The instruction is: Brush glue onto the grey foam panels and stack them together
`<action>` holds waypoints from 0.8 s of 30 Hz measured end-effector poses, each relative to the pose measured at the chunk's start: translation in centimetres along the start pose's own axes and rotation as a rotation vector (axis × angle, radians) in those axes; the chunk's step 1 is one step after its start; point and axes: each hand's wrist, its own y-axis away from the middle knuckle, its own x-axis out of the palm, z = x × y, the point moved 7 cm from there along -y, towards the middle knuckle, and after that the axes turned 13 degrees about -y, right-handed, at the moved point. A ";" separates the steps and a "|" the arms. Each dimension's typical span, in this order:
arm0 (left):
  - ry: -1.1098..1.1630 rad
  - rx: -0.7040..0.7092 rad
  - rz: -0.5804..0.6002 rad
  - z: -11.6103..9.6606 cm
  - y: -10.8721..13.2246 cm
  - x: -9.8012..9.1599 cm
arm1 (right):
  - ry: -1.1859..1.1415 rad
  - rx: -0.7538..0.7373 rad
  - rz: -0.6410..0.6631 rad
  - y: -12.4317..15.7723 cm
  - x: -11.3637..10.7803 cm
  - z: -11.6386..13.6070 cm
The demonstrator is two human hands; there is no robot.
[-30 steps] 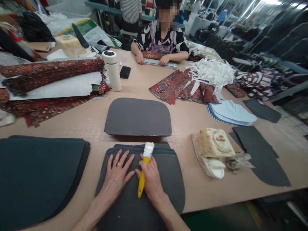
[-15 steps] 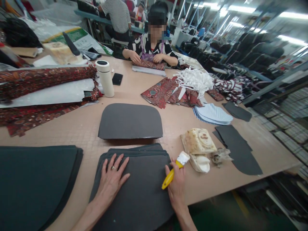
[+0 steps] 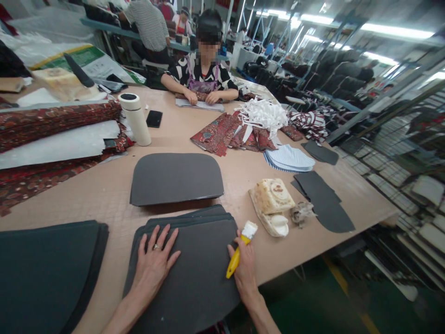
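Note:
My left hand (image 3: 156, 260) lies flat with fingers spread on a stack of dark grey sheets (image 3: 198, 260), a ring on one finger. At the stack's right edge, my right hand (image 3: 246, 264) is closed round a yellow brush (image 3: 233, 263) whose white-coated bristles point away from me. Just beyond the stack sits a second pile of grey rounded panels (image 3: 177, 178). Right of the brush stands a stained, cream-coloured block-shaped container (image 3: 273, 197) with a white lump at its near side, and crumpled material (image 3: 302, 212) beside it.
Larger dark sheets (image 3: 45, 273) lie at the left. Beyond are patterned fabric (image 3: 59, 123), a cream flask (image 3: 135, 121), a phone (image 3: 154, 118), white strips (image 3: 264, 113) and striped pieces (image 3: 288, 157). A person (image 3: 201, 74) sits across the table (image 3: 368, 199), hands on fabric.
The view has shifted to the right, so the table's things appear further left. Both my hands keep their places on the stack, the brush still held.

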 end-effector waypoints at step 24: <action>0.055 -0.106 0.078 5.3 2.4 0.0 | -0.053 -0.149 0.202 -0.6 3.8 0.8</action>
